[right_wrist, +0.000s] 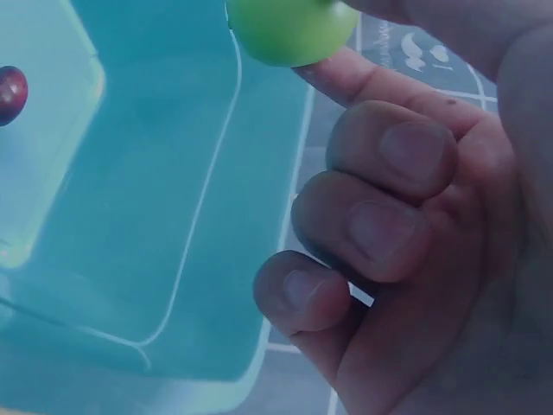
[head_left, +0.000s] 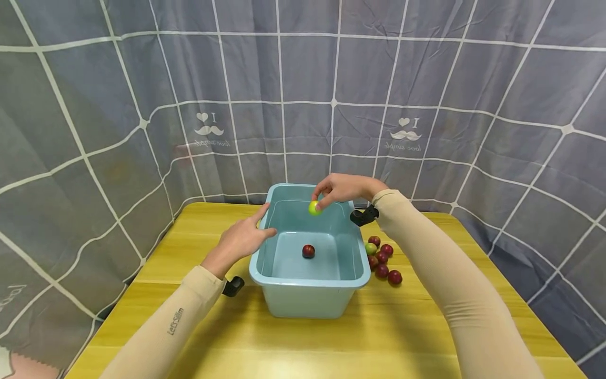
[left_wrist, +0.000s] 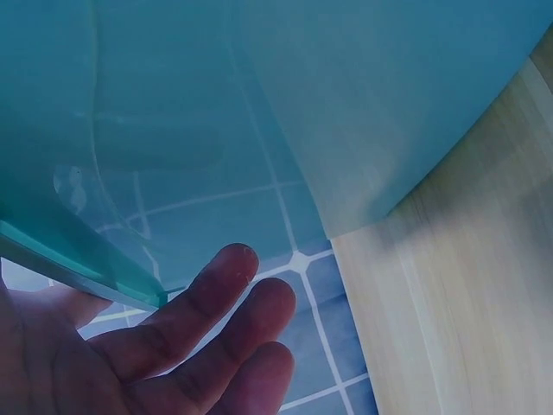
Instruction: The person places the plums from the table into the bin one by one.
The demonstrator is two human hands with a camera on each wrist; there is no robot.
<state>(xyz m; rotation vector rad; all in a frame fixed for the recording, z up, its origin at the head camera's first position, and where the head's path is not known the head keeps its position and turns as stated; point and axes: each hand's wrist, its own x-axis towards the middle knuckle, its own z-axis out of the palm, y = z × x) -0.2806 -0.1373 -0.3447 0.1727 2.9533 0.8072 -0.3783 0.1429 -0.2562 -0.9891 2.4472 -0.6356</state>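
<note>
Between the thumb and index finger of my right hand [head_left: 338,189] is a small green plum [head_left: 314,208], held above the far part of a light blue plastic basin [head_left: 310,283]. The other fingers of that hand curl inward in the right wrist view. One dark red plum [head_left: 308,251] lies on the basin floor. My left hand [head_left: 241,239] rests at the basin's left rim, its thumb over the inside. In the left wrist view its loosely extended fingers [left_wrist: 226,264] are outside the basin wall.
Several dark red plums [head_left: 381,271] and a green plum [head_left: 371,249] lie on the yellow wooden table [head_left: 303,347], close along the basin's right side. A grey curtain [head_left: 303,95] with white grid lines hangs behind the table and on both sides.
</note>
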